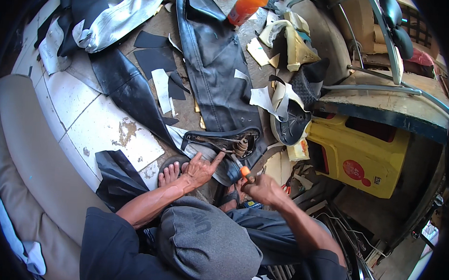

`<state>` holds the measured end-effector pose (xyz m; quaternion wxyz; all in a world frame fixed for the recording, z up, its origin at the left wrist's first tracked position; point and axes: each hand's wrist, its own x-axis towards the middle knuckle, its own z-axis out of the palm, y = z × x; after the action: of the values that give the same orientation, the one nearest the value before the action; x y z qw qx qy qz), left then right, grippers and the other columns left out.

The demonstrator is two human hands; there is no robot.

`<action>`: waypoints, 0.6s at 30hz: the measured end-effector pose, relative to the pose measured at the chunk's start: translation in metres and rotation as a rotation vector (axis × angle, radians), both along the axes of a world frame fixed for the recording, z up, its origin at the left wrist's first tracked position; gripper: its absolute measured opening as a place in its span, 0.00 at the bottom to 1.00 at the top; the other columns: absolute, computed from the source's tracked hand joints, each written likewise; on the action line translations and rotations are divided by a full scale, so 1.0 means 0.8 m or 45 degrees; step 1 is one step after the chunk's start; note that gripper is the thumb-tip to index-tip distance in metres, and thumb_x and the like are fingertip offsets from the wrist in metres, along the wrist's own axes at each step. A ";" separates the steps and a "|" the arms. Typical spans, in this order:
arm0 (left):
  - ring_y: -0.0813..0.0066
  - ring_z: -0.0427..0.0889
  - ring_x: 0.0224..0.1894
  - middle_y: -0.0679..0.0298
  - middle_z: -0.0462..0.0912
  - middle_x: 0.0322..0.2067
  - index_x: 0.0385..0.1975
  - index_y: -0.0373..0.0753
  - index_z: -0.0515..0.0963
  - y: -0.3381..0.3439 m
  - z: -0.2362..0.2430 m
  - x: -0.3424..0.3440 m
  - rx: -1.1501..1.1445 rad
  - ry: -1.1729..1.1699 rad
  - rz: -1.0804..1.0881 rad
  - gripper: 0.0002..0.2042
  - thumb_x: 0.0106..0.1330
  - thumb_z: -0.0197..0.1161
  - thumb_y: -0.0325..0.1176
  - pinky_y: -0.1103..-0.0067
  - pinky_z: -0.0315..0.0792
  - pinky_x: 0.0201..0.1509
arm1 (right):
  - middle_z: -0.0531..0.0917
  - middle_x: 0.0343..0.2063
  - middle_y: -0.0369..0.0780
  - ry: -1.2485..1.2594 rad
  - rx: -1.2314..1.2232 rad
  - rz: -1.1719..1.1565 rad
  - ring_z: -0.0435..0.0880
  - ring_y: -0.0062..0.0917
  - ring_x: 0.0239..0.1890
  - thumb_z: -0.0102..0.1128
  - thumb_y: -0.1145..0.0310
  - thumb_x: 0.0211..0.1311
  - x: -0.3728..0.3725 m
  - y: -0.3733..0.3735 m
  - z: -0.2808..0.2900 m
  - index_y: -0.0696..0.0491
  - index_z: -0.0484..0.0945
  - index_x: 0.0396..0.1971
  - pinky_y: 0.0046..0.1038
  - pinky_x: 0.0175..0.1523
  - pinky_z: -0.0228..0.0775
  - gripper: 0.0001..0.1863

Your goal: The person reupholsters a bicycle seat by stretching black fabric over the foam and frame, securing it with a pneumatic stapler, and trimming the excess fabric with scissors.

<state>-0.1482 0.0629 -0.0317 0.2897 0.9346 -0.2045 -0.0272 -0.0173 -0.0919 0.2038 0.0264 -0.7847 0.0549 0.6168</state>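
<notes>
A black saddle (204,137) lies upside down in front of me, with its hollow underside and a rusty coil spring (240,147) facing up. My left hand (199,170) rests at its near edge, over a piece of grey-white fabric (177,136). The fingers are spread, the index stretched along the rim. My right hand (266,190) is closed around the handle of an orange-handled tool (246,172). Its metal shaft points at the saddle rim, close to my left index fingertip. The exact shape of the tool's end is too small to tell.
Long black leatherette pieces (203,59) stretch away from the saddle. Another saddle shell (290,124) and foam scraps lie to its right. An orange drink bottle (246,7) stands at the far side. A yellow box (364,155) is at right, a padded long seat (44,137) at left.
</notes>
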 end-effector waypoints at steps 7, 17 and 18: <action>0.67 0.76 0.14 0.63 0.78 0.13 0.75 0.41 0.61 -0.009 0.008 -0.002 -0.063 0.090 0.118 0.38 0.60 0.60 0.26 0.67 0.72 0.42 | 0.84 0.50 0.47 0.046 0.234 -1.353 0.83 0.35 0.46 0.64 0.65 0.58 -0.114 -0.021 -0.084 0.57 0.77 0.57 0.35 0.49 0.74 0.26; 0.64 0.78 0.16 0.60 0.79 0.14 0.74 0.44 0.65 -0.006 0.020 0.000 -0.133 0.168 0.157 0.36 0.60 0.57 0.25 0.68 0.72 0.41 | 0.83 0.47 0.42 0.092 0.247 -1.822 0.80 0.32 0.48 0.58 0.74 0.62 -0.113 0.015 -0.108 0.63 0.80 0.52 0.38 0.58 0.73 0.18; 0.64 0.79 0.16 0.60 0.79 0.14 0.74 0.44 0.65 -0.004 0.021 0.000 -0.131 0.180 0.155 0.36 0.60 0.58 0.25 0.68 0.72 0.42 | 0.83 0.46 0.43 0.097 0.242 -1.810 0.81 0.32 0.47 0.58 0.74 0.62 -0.109 0.018 -0.106 0.64 0.80 0.51 0.38 0.56 0.75 0.18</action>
<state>-0.1486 0.0595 -0.0153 0.3519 0.9250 -0.1275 -0.0648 -0.1044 -0.0774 0.1191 0.4880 -0.5314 0.4997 0.4794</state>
